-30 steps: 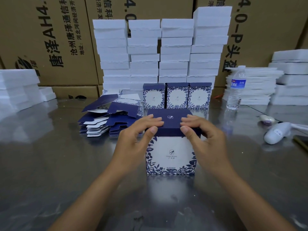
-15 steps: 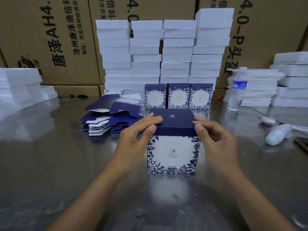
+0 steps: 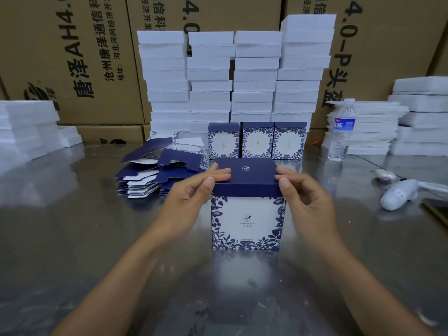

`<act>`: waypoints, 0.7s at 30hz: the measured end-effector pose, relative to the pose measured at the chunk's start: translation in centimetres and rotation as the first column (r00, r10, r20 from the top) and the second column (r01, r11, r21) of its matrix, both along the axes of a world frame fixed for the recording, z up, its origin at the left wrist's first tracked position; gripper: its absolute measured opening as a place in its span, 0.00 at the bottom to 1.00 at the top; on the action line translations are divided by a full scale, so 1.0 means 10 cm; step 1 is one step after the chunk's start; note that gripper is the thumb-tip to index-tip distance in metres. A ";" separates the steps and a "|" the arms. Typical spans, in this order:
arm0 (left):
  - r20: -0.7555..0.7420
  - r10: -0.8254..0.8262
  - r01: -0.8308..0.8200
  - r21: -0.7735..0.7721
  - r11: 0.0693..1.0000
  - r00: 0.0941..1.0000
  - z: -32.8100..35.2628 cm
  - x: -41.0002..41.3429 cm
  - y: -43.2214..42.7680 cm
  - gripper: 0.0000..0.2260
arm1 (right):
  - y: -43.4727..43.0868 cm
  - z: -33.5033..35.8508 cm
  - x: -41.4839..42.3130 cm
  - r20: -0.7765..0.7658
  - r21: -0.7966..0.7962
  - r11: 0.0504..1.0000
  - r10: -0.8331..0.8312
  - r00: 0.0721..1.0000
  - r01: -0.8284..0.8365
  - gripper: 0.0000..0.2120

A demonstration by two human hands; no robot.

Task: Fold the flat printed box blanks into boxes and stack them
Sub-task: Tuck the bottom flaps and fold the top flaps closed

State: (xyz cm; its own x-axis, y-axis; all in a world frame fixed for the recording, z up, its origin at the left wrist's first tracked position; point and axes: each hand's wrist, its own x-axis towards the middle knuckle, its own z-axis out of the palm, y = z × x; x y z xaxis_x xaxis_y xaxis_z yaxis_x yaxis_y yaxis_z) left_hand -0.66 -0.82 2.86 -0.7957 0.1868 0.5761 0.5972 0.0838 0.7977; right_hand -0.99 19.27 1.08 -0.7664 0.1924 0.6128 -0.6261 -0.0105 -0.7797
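Box (image 3: pixel 247 221) is standing upright on the tabletop (image 3: pixel 72 238), central and nearest the person. Its dark blue lid flap is lying closed across the top, and its white front panel with blue leaf print is facing the camera. At the lid's near left corner the left hand (image 3: pixel 189 202) is pinching: its fingers (image 3: pixel 219 171) are lying on the top face while the thumb is pressing the front edge. At the near right corner the right hand (image 3: pixel 310 202) is gripping likewise, with curled fingers bearing on the top and the thumb sitting against the front edge.

Three finished boxes (image 3: pixel 257 140) are standing side by side in a row just behind the box, each touching its neighbour. Flat blanks (image 3: pixel 155 175) are lying in a loose, fanned pile on the tabletop to the left of that row. White foam blocks (image 3: pixel 232 78) are standing in four tall columns behind the row, with further stacks sitting at the far left and far right. A water bottle (image 3: pixel 341 132) is standing upright to the right, and a white handheld device (image 3: pixel 397 194) is lying near the right edge. Cardboard cartons (image 3: pixel 72 57) with printed lettering are lining the back.
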 end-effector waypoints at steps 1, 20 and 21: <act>0.017 -0.015 0.016 -0.001 1.000 1.000 0.02 0.00 -0.02 0.11 | 0.00 0.00 0.01 0.010 0.027 1.000 -0.013 1.000 0.013 0.03; -0.094 0.147 -0.131 0.155 0.979 0.985 -0.27 -0.29 0.52 0.14 | -0.33 -0.14 -0.32 -0.003 0.529 0.727 -0.515 0.857 0.438 0.49; -0.072 0.212 -0.196 0.182 0.964 0.975 -0.33 -0.34 0.51 0.13 | -0.25 -0.10 -0.41 -0.011 0.537 0.720 -0.516 0.857 0.440 0.50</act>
